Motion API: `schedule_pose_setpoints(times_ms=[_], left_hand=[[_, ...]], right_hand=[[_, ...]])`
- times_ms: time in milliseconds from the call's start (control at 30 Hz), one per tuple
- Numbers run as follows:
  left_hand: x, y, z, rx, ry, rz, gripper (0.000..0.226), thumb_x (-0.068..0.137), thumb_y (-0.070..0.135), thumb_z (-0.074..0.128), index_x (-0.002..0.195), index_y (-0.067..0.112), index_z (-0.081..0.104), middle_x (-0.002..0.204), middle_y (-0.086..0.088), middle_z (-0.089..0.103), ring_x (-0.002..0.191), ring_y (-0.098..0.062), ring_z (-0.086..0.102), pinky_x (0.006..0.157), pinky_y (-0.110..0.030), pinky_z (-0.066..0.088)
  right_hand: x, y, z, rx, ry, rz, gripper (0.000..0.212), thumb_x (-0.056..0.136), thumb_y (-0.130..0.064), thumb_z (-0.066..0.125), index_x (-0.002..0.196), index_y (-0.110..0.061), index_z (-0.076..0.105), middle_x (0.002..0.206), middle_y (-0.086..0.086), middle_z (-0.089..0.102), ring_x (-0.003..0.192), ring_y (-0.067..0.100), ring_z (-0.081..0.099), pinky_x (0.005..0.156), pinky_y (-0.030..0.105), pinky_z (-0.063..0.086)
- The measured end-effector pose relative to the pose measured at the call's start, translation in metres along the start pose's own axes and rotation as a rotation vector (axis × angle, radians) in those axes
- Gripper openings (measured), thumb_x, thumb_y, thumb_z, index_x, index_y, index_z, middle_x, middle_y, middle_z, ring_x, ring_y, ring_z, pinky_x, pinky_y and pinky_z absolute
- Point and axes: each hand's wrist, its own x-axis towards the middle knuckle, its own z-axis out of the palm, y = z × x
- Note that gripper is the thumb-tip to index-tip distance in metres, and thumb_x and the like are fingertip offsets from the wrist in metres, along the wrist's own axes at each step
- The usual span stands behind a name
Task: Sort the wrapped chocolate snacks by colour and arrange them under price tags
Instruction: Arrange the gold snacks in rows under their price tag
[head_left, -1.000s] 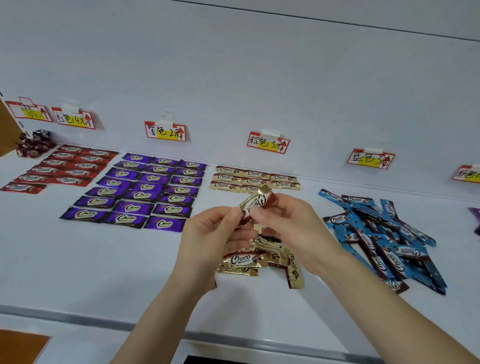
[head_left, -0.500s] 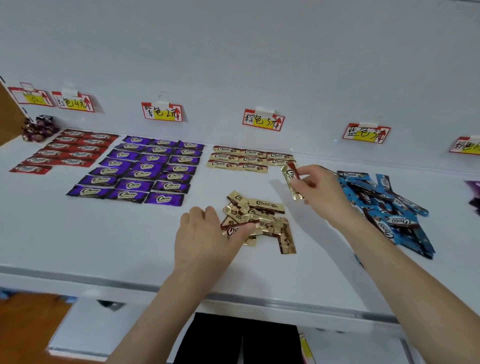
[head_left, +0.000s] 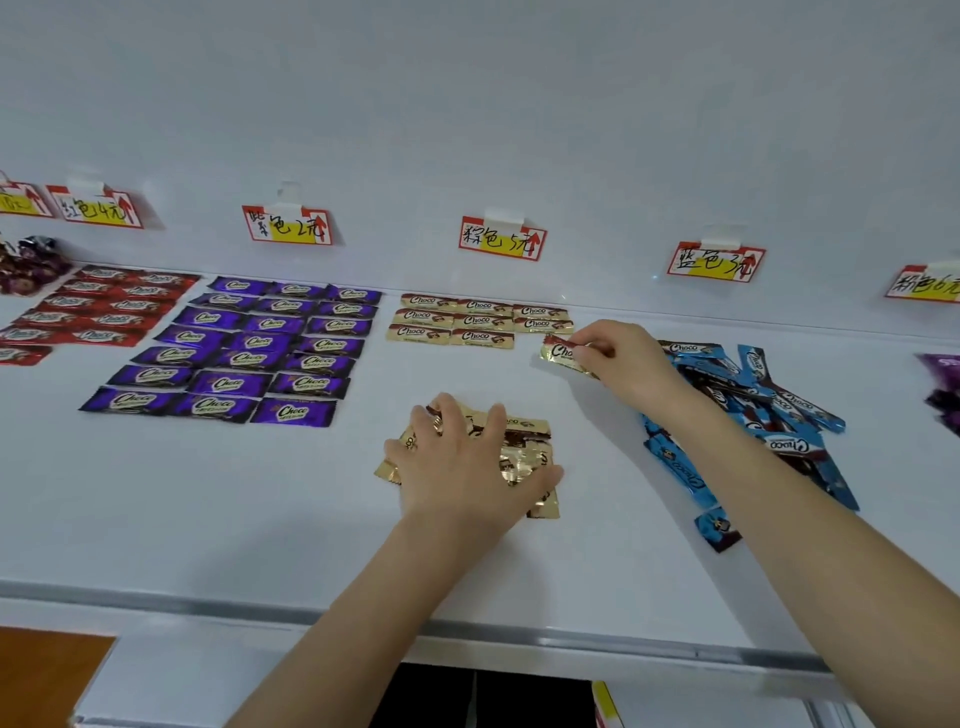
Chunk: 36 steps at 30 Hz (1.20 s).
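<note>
- Gold loose pile (head_left: 524, 447) is mostly hidden under my left grip (head_left: 462, 462), which lies spread and released on top.
- Red rows (head_left: 98, 312) are cut off by the left frame edge.
- My right grip (head_left: 618, 358) pinches one gold snack (head_left: 558, 353), its right end covered by fingers, just right of the gold rows (head_left: 483, 322) below the middle price tag (head_left: 501, 239).
- Its long axis runs left-right, dipping rightward.
- White bench (head_left: 208, 519); plain white wall (head_left: 467, 104) behind.
</note>
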Motion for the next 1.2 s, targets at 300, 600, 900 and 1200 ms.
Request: schedule_pose_setpoints(times_ms=[300,600,900,1200], left_hand=[[0.003,-0.044,-0.011,-0.307,0.162,0.177,0.048,0.081,0.059,0.054,0.122,0.033,0.054,0.124,0.003,0.042,0.112,-0.016,0.035,0.087,-0.024,0.027],[0.005,-0.048,-0.011,-0.497,0.207,0.084,0.045,0.075,0.043,0.071,0.113,0.02,0.062,0.112,0.004,0.042,0.108,-0.014,0.043,0.077,-0.015,0.024],[0.009,-0.05,-0.012,-0.518,0.184,0.09,0.048,0.074,0.046,0.072,0.113,0.022,0.059,0.101,0.01,0.035,0.093,-0.007,0.04,0.076,-0.017,0.032],[0.005,-0.049,-0.011,-0.438,0.234,0.122,0.054,0.076,0.051,0.066,0.12,0.021,0.056,0.11,0.004,0.042,0.101,-0.011,0.041,0.077,-0.017,0.03]], right_hand=[[0.02,0.0,0.023,-0.381,0.033,-0.085,0.028,0.094,-0.02,0.049,0.119,-0.011,0.058,0.114,0.013,0.057,0.108,0.029,0.049,0.086,0.036,0.039],[-0.007,0.0,0.037,-0.565,0.011,-0.171,0.033,0.098,-0.03,0.034,0.114,-0.016,0.059,0.115,0.008,0.054,0.104,0.025,0.045,0.075,0.032,0.038],[-0.001,-0.004,0.045,-0.537,0.044,-0.125,0.035,0.098,-0.028,0.032,0.115,-0.013,0.058,0.118,0.008,0.055,0.106,0.027,0.045,0.082,0.037,0.039],[-0.003,-0.003,0.047,-0.501,0.07,-0.138,0.034,0.098,-0.026,0.031,0.113,-0.014,0.06,0.118,0.006,0.056,0.105,0.026,0.045,0.081,0.034,0.037]])
